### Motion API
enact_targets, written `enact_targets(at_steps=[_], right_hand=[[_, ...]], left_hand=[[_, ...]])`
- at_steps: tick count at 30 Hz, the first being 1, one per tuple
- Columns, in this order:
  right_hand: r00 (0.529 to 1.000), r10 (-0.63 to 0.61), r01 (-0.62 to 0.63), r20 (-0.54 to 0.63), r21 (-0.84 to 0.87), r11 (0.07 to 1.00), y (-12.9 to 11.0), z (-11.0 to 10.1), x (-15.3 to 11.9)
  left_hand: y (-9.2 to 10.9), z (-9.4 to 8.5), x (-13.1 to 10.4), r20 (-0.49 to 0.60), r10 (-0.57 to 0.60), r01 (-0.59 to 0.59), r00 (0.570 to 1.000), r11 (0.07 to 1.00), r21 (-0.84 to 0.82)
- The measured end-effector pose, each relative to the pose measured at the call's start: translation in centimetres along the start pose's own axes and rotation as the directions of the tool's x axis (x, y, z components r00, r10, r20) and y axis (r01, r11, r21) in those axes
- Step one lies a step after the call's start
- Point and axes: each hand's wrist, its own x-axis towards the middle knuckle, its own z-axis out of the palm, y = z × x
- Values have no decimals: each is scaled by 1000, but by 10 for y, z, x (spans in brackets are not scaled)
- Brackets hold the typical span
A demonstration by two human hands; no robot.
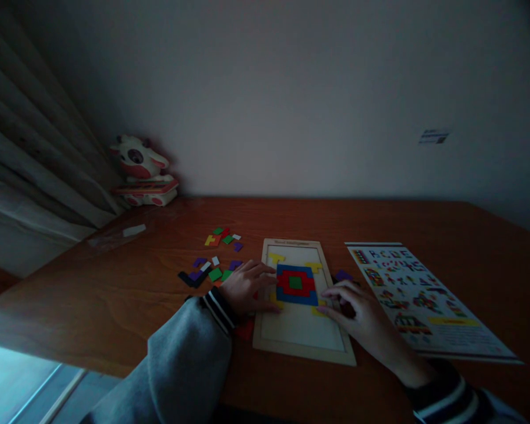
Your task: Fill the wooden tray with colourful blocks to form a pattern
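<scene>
A wooden puzzle tray point(304, 352) lies on the table with a block of pieces in its middle: a green centre point(295, 283), red pieces point(284, 284) around it and a blue border point(297, 299). Yellow pieces point(313, 267) sit near the block's corners. My left hand point(247, 287) reaches over the tray's left edge, fingers apart, its fingertips at the block's left side and its thumb by a lower yellow piece. Over the right edge, my right hand point(355, 306) has thumb and fingers spread apart beside the block's lower right corner, touching or close to a yellow piece point(318, 311) there.
Loose coloured pieces point(215, 274) lie left of the tray, with more point(223, 238) farther back. A purple piece point(343, 275) is behind my right hand. On the right lies a printed pattern sheet point(424, 300). A cow-shaped toy point(143, 171) stands at the back left by the curtain point(30, 141).
</scene>
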Motion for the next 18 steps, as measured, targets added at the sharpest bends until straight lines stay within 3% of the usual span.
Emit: enact_targets(at_steps=[13,15,18], right_hand=[[998,3,-5,68,32,999,-6,-10,1],[998,-33,31,52,22,999,-6,-12,1],[997,-74,74,-12,19,997,-5,-14,7]], left_hand=[[-2,3,-1,-34,103,-104,994,994,-26],[-1,2,0,-27,87,-87,996,996,-26],[-3,1,4,-26,-28,29,999,1000,8]])
